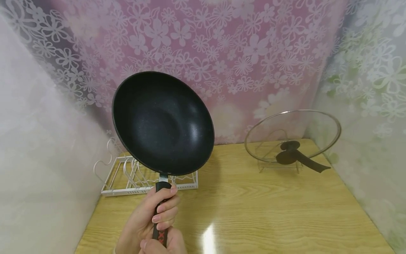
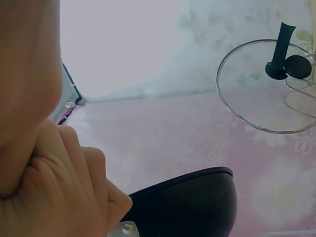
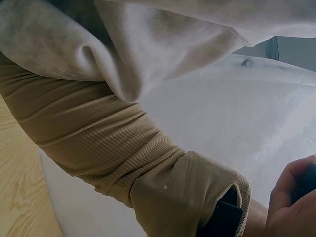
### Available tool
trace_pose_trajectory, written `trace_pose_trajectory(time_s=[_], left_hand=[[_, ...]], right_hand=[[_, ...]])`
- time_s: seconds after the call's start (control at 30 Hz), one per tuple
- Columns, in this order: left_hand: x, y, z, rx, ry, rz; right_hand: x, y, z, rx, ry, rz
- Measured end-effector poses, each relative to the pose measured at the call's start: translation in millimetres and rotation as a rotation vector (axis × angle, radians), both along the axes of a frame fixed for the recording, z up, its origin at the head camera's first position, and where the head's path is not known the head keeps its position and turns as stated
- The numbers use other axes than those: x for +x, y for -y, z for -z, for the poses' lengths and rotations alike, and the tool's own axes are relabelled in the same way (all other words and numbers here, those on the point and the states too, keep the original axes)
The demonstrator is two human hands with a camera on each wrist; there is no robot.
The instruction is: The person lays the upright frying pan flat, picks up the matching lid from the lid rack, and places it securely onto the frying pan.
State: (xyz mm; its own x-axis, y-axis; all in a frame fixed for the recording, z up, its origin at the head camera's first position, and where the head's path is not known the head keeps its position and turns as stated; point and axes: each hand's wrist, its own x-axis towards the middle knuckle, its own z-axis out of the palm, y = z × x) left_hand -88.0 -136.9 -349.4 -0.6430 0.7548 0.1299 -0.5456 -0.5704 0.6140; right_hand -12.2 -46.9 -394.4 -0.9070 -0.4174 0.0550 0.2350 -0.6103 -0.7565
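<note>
Frying pan [image 1: 163, 125], up in the air over the tabletop [image 1: 253, 204], sits at twelve o'clock from the hands, its dark inside facing its holder and its handle [image 1: 161, 236] pointing down to six. From where I stand, the left hand [image 1: 155, 211] has the upper handle, fingers [image 1: 169, 213] wrapped round it and thumb laid across the front. The right hand [image 1: 163, 245] grips lower down, partly cut off in the head view, so I can't make out every finger.

It looks to me like a matter of holding the pan steady aloft. I'd want both grips snug, since so broad a pan may twist on that handle, and any turn made slowly. Best to mind the rim near the white rack [image 1: 127, 192], behind and below, reaching toward eleven. I'd also avoid swinging toward two, where the glass lid [image 1: 293, 134] rests tilted in its wire stand [image 1: 298, 166]; a knock could topple it.
</note>
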Motion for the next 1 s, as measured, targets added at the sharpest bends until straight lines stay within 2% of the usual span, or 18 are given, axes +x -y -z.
trace_pose_trajectory(time_s=[0.23,0.4,0.73,0.87,1.0], left_hand=[[-2.9,-2.5,-1.4,0.013,-0.019,0.005],[-3.3,-3.3,-2.2,0.002,-0.031,-0.005],[-0.4,0.2,0.8,-0.048,-0.006,-0.05],[0.0,1.7,1.8,-0.108,-0.045,-0.083],[-0.2,2.3,1.1,-0.18,-0.05,-0.11]], right_hand=[[1.2,-2.1,-6.6,0.063,0.028,0.044],[2.2,-5.9,-11.1,0.095,0.052,0.046],[4.4,-7.8,-13.5,0.122,0.103,0.061],[4.8,-7.9,-13.7,0.127,0.131,0.063],[5.0,-8.7,-14.1,0.134,0.141,0.072]])
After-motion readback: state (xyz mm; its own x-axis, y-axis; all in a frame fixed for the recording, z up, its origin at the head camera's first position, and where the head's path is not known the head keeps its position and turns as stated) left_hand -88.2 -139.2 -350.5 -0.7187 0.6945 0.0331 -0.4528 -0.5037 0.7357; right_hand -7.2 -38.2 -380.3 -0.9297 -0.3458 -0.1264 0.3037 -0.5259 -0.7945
